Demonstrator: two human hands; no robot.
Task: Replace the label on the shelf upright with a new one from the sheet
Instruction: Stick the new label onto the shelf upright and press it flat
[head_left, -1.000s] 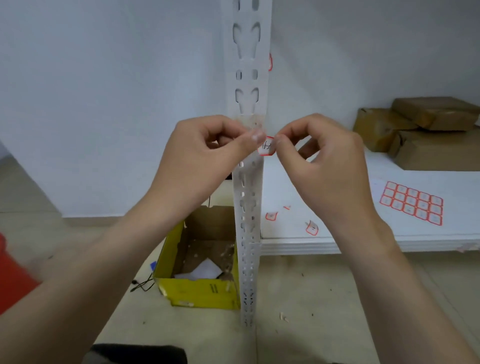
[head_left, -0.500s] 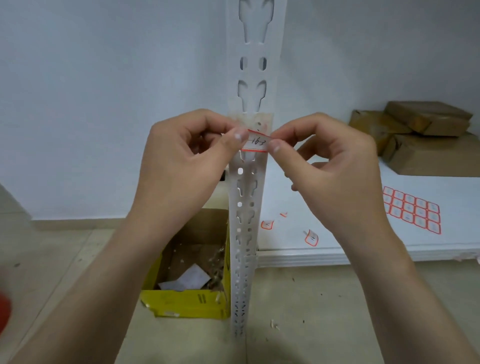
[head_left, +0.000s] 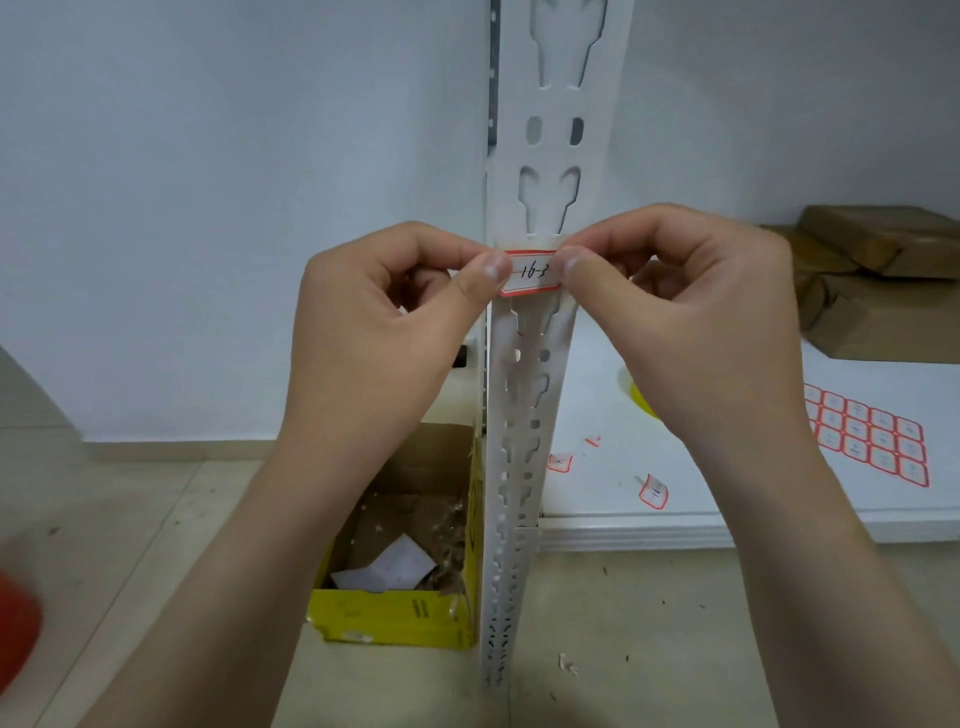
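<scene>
Closest to me are the two hands, drawn together at the post. The left hand (head_left: 395, 332) pinches the left end of the red-bordered label (head_left: 531, 273) between thumb and forefinger, and the right hand (head_left: 691, 322) pinches the right end the same way. The other fingers on both are curled in. The label, with "16-3" handwritten on it, lies flat across the front face of the white shelf upright (head_left: 524, 415), just under one of its large slots. I can't tell whether the glue has caught.

I take this for the sticking-down step, and it looks nearly done. To do it well, I'd keep the red border square to the edges of the upright and land the middle first. Then I'd wipe both thumbs outward so no bubble or crease is trapped. The ends overhang the narrow face slightly, so they should be folded round evenly or they may lift.

Down on the floor left of the post sits a yellow cardboard box (head_left: 395, 618) holding scraps. On the white shelf board (head_left: 623, 530) to the right lie some peeled labels (head_left: 653, 491), and further back the label sheet (head_left: 872, 441). Brown parcels (head_left: 883, 291) are stacked behind that.
</scene>
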